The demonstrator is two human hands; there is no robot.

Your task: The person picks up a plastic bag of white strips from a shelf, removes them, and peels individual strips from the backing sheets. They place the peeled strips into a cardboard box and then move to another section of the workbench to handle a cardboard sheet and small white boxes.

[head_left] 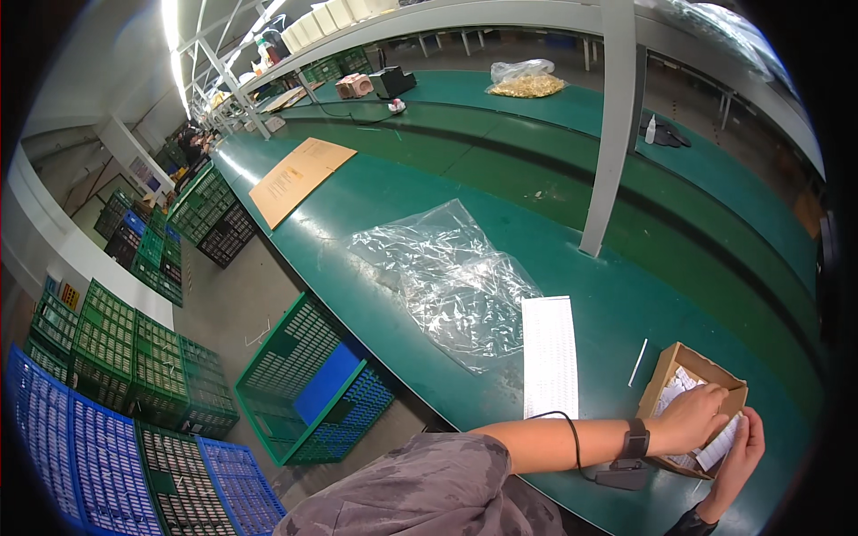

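Head view: the small cardboard box (712, 367) sits on the green worktop (617, 304) at my right, its top uncovered and white pieces (681, 381) lying loosely inside. My left hand (693, 420) reaches across into it, fingers curled downward; the tips are hidden, so I cannot tell whether they pinch anything. My right hand (742, 454) is at the box's right side, fingers bent and touching or very near a white strip (718, 444) that slants by the rim; whether it grips the strip or the cardboard wall, I cannot make out.

I judge the pieces to be light and thin, perhaps paper or soft plastic, likely to bend or crease under a hard squeeze and to slide over one another. A gentle pinch by the edges of one piece should suit better than a fistful. The box looks light too, with walls that could bow, so a corner would be the firmer hold. Just left of it lies a thin white stick (638, 362); farther left are a white sheet (550, 357) and a clear plastic bag (460, 290).
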